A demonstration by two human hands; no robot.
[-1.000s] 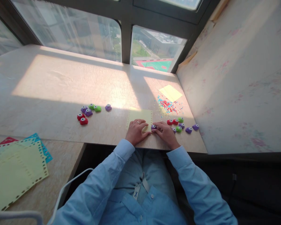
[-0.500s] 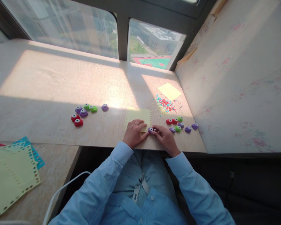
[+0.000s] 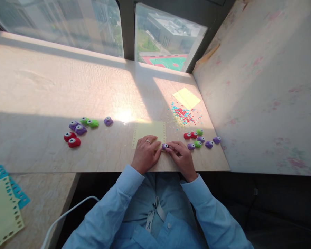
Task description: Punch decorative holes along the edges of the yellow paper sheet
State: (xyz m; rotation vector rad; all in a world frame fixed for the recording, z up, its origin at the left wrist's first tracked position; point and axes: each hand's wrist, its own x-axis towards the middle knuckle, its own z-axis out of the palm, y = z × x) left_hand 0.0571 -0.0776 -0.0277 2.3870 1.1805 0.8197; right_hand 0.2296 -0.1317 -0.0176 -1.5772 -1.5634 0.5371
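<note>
Left hand [image 3: 145, 152] flat, fingers spread on near edge of yellow paper [image 3: 149, 130], pinning it to tabletop [image 3: 54, 86]. Right hand [image 3: 180, 156] pinching small purple punch [image 3: 165, 146] at paper's near right corner. Both close to near tabletop edge. Punch cluster [image 3: 200, 139] just right, confetti pile [image 3: 184, 116] farther; second punch cluster [image 3: 80, 129] well left. Wall [image 3: 261, 86] bounds right side; wide bare tabletop far left.

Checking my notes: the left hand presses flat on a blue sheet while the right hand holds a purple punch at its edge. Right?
Not quite: in the head view the sheet under the left hand is yellow, not blue. The right hand does hold a purple punch at its edge.
</note>
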